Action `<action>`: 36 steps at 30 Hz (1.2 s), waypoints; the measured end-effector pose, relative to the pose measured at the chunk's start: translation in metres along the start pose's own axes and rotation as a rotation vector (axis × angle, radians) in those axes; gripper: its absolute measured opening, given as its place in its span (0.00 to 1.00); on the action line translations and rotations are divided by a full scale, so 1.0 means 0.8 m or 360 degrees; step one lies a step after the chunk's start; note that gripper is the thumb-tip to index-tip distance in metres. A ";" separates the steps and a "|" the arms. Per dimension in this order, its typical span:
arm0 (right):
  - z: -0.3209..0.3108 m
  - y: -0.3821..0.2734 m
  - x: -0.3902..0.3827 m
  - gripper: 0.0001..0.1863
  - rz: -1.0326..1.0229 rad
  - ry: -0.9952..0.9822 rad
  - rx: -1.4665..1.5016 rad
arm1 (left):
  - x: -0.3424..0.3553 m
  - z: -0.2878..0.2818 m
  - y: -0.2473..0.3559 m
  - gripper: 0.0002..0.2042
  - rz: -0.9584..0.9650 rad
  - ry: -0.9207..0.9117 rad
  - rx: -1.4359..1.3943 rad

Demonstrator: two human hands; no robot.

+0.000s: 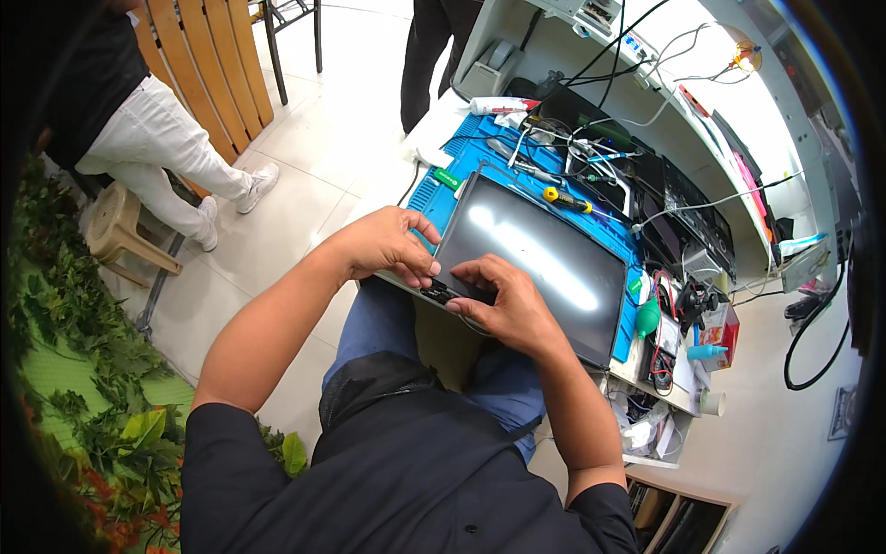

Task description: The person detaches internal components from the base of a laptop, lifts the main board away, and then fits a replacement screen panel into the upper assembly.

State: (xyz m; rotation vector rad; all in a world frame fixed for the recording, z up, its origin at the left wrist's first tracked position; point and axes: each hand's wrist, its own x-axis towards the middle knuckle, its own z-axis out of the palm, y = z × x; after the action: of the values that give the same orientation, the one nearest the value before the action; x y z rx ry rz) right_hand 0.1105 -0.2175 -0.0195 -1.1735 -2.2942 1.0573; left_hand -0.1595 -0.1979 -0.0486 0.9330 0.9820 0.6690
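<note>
A dark screen panel (pixel 540 263) with white glare lies tilted on a blue mat at the bench's front. My left hand (pixel 388 242) is at its near left corner, thumb and fingers bent together on a small piece I cannot make out. My right hand (pixel 503 305) grips the near edge, index finger curled over the glass and thumb lower down. Between both hands is a black strip (pixel 441 290) with a thin cable below. A yellow-handled screwdriver (pixel 563 198) lies just beyond the screen.
The blue mat (pixel 466 148) holds tangled cables, tools and a white tube (pixel 498 105). At right are a green blower (pixel 648 317) and a shelf (pixel 734 175). A person in white trousers (pixel 166 129) stands left beside a stool (pixel 115 222); another in dark trousers (pixel 420 65) stands beyond the bench.
</note>
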 end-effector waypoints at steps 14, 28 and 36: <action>0.004 0.003 0.000 0.23 -0.0017 0.0040 0.0004 | -0.004 0.000 -0.002 0.35 0.0039 -0.0041 0.0038; 0.003 0.002 0.002 0.22 -0.0011 0.0031 0.0004 | -0.023 -0.003 0.005 0.31 0.0225 0.0140 0.0277; -0.006 0.003 0.000 0.19 -0.0140 0.0013 -0.0065 | -0.045 -0.006 -0.027 0.20 0.0184 0.0168 0.0177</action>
State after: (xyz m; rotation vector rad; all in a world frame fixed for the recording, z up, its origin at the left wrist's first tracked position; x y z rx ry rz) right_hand 0.1144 -0.2150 -0.0182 -1.0796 -2.3483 0.9762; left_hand -0.1775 -0.2358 -0.0551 1.0668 1.0731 0.7733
